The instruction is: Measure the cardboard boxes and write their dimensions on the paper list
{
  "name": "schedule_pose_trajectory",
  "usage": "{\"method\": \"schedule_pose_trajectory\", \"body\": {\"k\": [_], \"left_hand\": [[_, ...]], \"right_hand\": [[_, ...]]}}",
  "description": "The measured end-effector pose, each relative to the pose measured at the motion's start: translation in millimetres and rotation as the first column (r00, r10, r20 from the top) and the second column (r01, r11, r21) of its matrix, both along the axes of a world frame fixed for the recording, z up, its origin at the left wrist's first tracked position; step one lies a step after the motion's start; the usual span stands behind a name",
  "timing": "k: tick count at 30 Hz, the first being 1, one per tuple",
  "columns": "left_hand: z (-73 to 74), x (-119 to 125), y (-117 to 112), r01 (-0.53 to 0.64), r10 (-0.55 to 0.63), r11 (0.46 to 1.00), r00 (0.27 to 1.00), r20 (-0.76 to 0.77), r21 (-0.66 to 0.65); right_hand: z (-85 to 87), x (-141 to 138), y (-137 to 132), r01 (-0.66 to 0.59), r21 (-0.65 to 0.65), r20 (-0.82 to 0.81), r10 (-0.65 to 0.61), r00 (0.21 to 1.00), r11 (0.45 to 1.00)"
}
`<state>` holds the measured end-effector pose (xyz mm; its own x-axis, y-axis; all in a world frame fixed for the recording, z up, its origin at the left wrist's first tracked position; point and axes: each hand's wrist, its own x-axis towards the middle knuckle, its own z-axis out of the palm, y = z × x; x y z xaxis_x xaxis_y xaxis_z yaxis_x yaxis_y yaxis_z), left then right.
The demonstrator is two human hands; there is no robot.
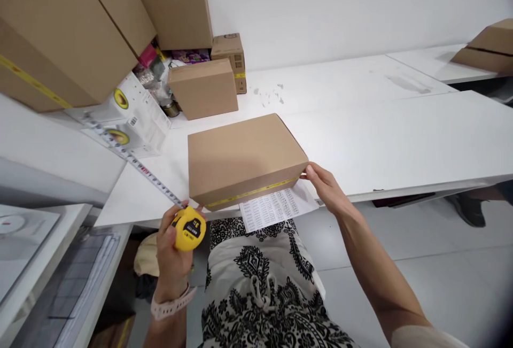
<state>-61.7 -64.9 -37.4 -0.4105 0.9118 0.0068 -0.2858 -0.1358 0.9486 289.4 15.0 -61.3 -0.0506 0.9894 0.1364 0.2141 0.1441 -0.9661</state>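
My left hand (172,246) is wrapped round a yellow tape measure (189,229), held by the near left corner of a cardboard box. The metal blade (140,166) is pulled out and slants up to the left, past white boxes with avocado pictures. The brown cardboard box (244,155) lies at the table's front edge, with yellow tape along its near side. At its near right corner, my right hand (324,183) grips the box between thumb and fingers; some fingertips are hidden. A printed sheet (276,209) sticks out from under the box over the edge.
On the white table (360,129), a smaller carton (206,91) and a taped carton (240,59) stand behind. A large carton (52,32) looms at upper left above the avocado boxes (140,118). White shelving (72,225) is at lower left. Someone's shoe (468,210) shows at right.
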Motion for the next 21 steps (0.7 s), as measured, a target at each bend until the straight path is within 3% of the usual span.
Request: {"method": "schedule_pose_trajectory", "body": {"k": [3,7,9,11,14,16,19,21], "left_hand": [[23.2,2.5,17.2,0.073,-0.075,0.993,0.997,0.021,0.092],[80.7,0.5,38.0,0.054,-0.071,0.962,0.996,0.055,0.267],[105.7,-0.6,51.8,0.103,-0.121,0.97,0.99,0.072,0.221],[120.6,-0.1,68.1,0.107,-0.123,0.981,0.988,0.09,0.16],[125.8,3.5,87.2,0.062,-0.068,0.996,0.994,0.082,0.068],[124.6,7.2,86.8,0.027,-0.03,0.998,0.999,0.044,0.065],[122.7,16.1,59.1,0.064,-0.064,0.994,0.998,-0.009,0.092],[120.3,26.5,30.6,0.201,-0.201,0.979,0.98,0.002,0.03]], "right_hand": [[29.5,-9.1,-4.3,-0.052,0.054,0.042,0.05,0.998,0.997],[77.7,-17.8,-0.5,0.001,0.21,0.11,-0.024,0.994,0.978],[89.2,-22.7,7.8,0.052,0.259,0.119,-0.085,0.989,0.964],[89.4,-27.2,20.4,0.097,0.248,0.105,-0.126,0.986,0.964],[78.9,-30.5,42.6,0.121,0.136,0.068,-0.132,0.989,0.983],[73.9,-29.5,55.4,0.105,0.069,0.047,-0.109,0.993,0.992],[77.8,-25.2,69.3,0.107,0.087,0.042,-0.111,0.993,0.99],[87.5,-23.7,76.8,0.127,0.169,0.049,-0.137,0.989,0.978]]}}
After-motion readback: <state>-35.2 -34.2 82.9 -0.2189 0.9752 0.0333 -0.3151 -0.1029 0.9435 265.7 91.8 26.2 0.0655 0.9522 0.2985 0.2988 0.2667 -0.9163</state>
